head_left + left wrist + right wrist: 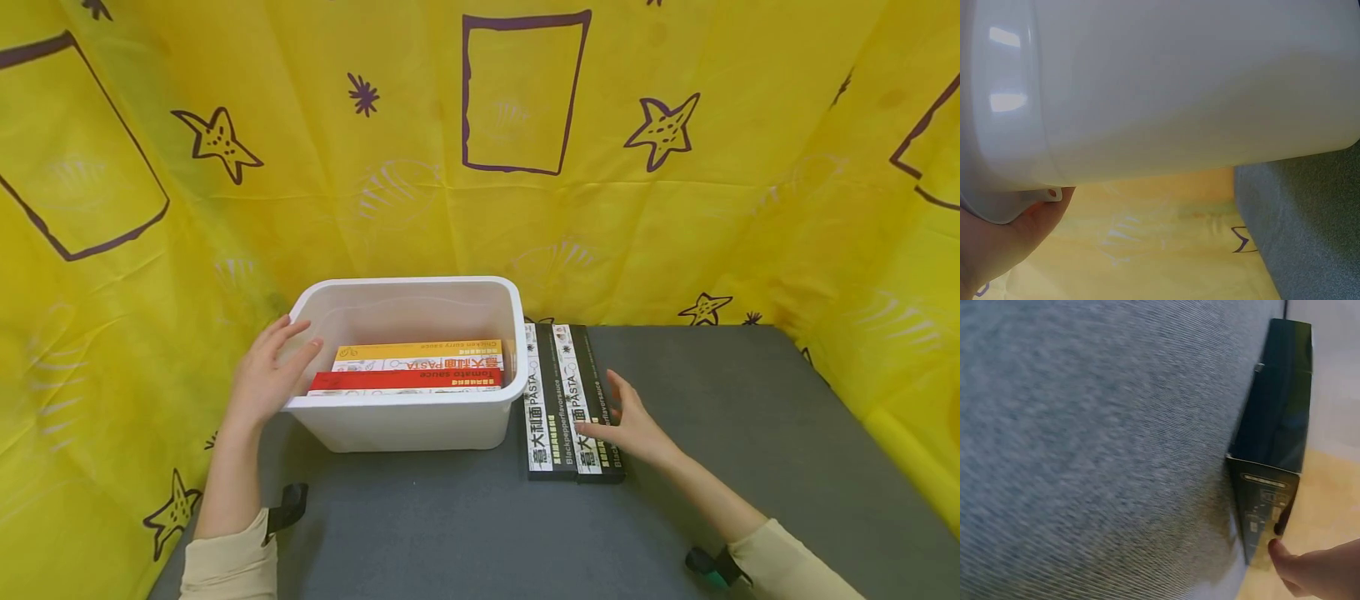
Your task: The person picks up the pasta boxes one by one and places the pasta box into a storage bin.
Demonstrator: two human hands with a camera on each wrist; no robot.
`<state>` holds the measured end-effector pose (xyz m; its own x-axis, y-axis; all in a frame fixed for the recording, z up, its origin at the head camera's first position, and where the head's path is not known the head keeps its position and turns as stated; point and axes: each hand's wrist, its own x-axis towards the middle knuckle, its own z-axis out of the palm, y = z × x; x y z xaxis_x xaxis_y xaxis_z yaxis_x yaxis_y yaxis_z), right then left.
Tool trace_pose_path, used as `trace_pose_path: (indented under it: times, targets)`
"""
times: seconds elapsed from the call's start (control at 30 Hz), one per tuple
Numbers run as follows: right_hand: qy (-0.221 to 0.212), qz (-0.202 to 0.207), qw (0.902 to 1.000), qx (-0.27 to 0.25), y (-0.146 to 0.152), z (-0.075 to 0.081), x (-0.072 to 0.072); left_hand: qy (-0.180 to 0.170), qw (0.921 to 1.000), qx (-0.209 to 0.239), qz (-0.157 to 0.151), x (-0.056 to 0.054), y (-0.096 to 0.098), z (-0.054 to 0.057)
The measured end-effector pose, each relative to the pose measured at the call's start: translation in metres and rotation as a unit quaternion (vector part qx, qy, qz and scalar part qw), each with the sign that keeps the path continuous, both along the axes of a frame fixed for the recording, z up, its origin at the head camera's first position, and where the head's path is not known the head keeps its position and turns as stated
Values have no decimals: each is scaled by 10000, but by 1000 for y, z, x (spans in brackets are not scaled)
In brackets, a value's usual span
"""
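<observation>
A white plastic bin [412, 425] stands at the table's left. My left hand [262, 379] grips its left rim, thumb over the inside and fingers outside; the left wrist view shows the hand [1016, 240] against the rim. Inside the bin lie a yellow pasta box [420, 350] and a red pasta box [405, 381]. Two black pasta boxes [540, 417] lie side by side right of the bin. At the right-hand black box [581, 375], my right hand [633, 425] has its thumb over the top and fingers spread along its right side; contact is hard to tell.
The grey table [465, 533] extends in front of the bin and to the right. A yellow patterned cloth [420, 108] hangs behind and on both sides, close to the bin's back.
</observation>
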<state>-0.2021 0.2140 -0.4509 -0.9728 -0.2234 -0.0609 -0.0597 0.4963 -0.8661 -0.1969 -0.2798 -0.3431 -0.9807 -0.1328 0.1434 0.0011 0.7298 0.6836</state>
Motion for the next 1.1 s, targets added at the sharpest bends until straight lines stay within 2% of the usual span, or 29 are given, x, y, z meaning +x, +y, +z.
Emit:
trace_pose_path:
  times: [0.27,0.73,0.97,1.1]
  targets:
    - [46,90,9999,40,-1,-11,3,1,10000,4,12,0,0,0]
    - [113,65,9979,642,-5,-21,11,14,10000,10,2,0,0,0]
    - [216,151,9982,538,-8,-31,14,-22,10000,27,6,0,0,-1]
    - [336,224,9979,508,-10,-31,16,-10,10000,14,16,0,-1,-2]
